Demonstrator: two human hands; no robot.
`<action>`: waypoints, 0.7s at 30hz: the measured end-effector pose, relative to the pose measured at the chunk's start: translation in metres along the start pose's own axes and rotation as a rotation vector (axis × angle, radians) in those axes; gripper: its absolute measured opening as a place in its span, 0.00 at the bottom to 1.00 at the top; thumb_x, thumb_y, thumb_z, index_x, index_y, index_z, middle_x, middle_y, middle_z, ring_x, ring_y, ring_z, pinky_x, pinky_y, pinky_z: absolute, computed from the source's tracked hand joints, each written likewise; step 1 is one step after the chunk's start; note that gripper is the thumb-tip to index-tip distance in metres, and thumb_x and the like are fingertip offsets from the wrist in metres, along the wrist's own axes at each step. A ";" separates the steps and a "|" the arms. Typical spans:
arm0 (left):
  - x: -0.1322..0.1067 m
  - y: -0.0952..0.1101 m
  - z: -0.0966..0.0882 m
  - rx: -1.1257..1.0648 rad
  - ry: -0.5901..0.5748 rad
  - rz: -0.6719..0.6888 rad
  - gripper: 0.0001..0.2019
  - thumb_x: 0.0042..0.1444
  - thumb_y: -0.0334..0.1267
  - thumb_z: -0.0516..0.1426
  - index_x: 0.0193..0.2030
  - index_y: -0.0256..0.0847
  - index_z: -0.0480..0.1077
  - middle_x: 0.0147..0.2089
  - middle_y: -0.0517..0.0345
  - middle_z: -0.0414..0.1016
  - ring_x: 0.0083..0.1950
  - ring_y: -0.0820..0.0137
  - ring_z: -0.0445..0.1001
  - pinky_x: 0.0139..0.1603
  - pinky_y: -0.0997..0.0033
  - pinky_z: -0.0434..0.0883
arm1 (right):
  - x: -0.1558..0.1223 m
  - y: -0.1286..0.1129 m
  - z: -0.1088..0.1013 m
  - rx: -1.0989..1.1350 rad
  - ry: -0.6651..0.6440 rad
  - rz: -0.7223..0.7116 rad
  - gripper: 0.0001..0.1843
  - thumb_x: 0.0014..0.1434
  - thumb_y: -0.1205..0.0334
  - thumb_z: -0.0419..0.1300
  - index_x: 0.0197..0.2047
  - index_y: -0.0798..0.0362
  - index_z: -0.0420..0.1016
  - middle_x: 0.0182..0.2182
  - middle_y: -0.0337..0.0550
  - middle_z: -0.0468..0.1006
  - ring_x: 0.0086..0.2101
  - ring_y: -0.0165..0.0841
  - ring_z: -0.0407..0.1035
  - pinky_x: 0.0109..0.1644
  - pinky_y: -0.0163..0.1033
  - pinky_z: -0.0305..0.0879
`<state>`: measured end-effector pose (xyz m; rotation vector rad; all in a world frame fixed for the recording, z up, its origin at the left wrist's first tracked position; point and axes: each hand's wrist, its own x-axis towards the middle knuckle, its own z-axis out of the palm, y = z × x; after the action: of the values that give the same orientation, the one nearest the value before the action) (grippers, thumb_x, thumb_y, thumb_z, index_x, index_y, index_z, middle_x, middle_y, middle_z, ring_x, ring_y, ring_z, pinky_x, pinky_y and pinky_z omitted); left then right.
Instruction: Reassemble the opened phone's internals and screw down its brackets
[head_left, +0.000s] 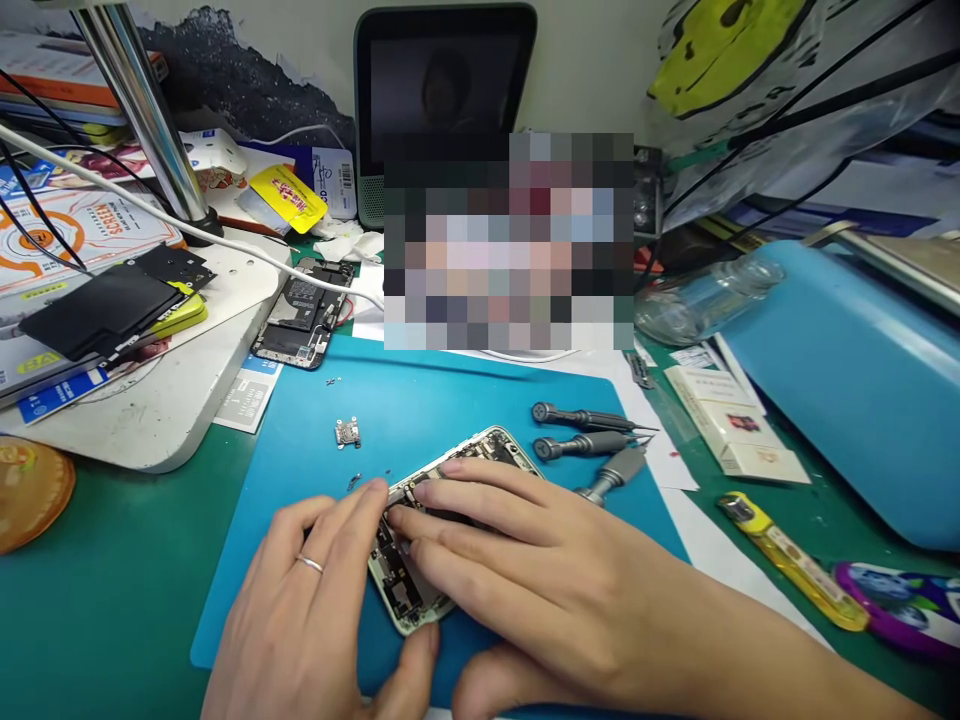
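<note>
An opened phone (409,590) with its circuit boards exposed lies on a blue work mat (450,400). My left hand (315,610), a ring on one finger, grips the phone's left edge, thumb under its lower end and fingertips on the upper left corner. My right hand (517,560) lies over the phone, fingers stretched leftward and pressing on the inner parts near the top. A small loose component (347,432) and tiny screws (334,381) rest on the mat above my left hand.
Three grey screwdrivers (585,440) lie right of the phone. A second opened phone (304,315) sits at the mat's far edge. A white lamp base (150,400) with a black part stands left. A glass jar (697,295), cigarette pack (731,420), yellow lighter (787,560) and blue case (862,380) are right.
</note>
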<state>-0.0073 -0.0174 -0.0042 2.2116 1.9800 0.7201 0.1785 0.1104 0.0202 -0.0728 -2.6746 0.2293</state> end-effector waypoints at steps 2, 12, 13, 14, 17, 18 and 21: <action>0.000 0.000 0.000 0.000 0.003 -0.001 0.34 0.58 0.38 0.59 0.71 0.38 0.56 0.59 0.48 0.78 0.55 0.59 0.75 0.50 0.65 0.78 | 0.000 0.000 0.000 0.001 0.005 -0.002 0.25 0.71 0.44 0.54 0.45 0.61 0.76 0.47 0.51 0.83 0.51 0.39 0.74 0.65 0.46 0.65; 0.000 0.005 0.003 0.011 0.009 -0.037 0.36 0.60 0.39 0.59 0.73 0.36 0.52 0.58 0.50 0.78 0.56 0.59 0.73 0.52 0.64 0.77 | -0.007 0.006 -0.010 -0.091 0.085 -0.027 0.27 0.69 0.43 0.57 0.52 0.61 0.70 0.50 0.55 0.83 0.55 0.40 0.74 0.66 0.47 0.67; 0.000 0.005 0.003 0.017 0.011 -0.050 0.38 0.60 0.39 0.59 0.75 0.36 0.50 0.58 0.50 0.78 0.57 0.59 0.73 0.52 0.64 0.77 | -0.009 0.009 -0.013 -0.111 0.106 -0.006 0.29 0.68 0.40 0.57 0.53 0.61 0.69 0.50 0.57 0.82 0.55 0.40 0.73 0.66 0.48 0.68; 0.000 0.006 0.004 0.022 0.012 -0.056 0.39 0.61 0.40 0.58 0.75 0.35 0.48 0.58 0.49 0.78 0.57 0.59 0.72 0.52 0.63 0.77 | -0.011 0.012 -0.015 -0.125 0.114 0.023 0.32 0.66 0.37 0.58 0.54 0.61 0.68 0.50 0.58 0.82 0.56 0.41 0.73 0.65 0.49 0.69; 0.000 0.006 0.002 0.040 0.007 -0.066 0.38 0.64 0.41 0.57 0.76 0.37 0.46 0.59 0.48 0.78 0.57 0.57 0.72 0.51 0.61 0.77 | -0.016 0.019 -0.018 -0.135 0.049 0.042 0.39 0.62 0.34 0.60 0.59 0.62 0.67 0.53 0.61 0.80 0.57 0.44 0.71 0.62 0.53 0.70; 0.000 0.007 0.001 0.041 0.005 -0.072 0.38 0.64 0.42 0.57 0.76 0.38 0.46 0.59 0.48 0.78 0.57 0.57 0.72 0.50 0.60 0.77 | -0.017 0.020 -0.019 -0.141 0.004 0.036 0.40 0.62 0.34 0.60 0.60 0.63 0.67 0.54 0.61 0.79 0.57 0.45 0.71 0.62 0.53 0.70; 0.001 0.008 -0.002 0.013 -0.002 -0.101 0.38 0.66 0.44 0.56 0.78 0.41 0.43 0.59 0.49 0.78 0.58 0.56 0.73 0.49 0.60 0.78 | -0.017 0.024 -0.020 -0.185 -0.103 0.045 0.42 0.63 0.34 0.58 0.62 0.64 0.69 0.58 0.63 0.76 0.59 0.46 0.69 0.63 0.54 0.69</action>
<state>-0.0007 -0.0178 0.0009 2.0999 2.0836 0.6946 0.2027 0.1359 0.0263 -0.1840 -2.7922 -0.0018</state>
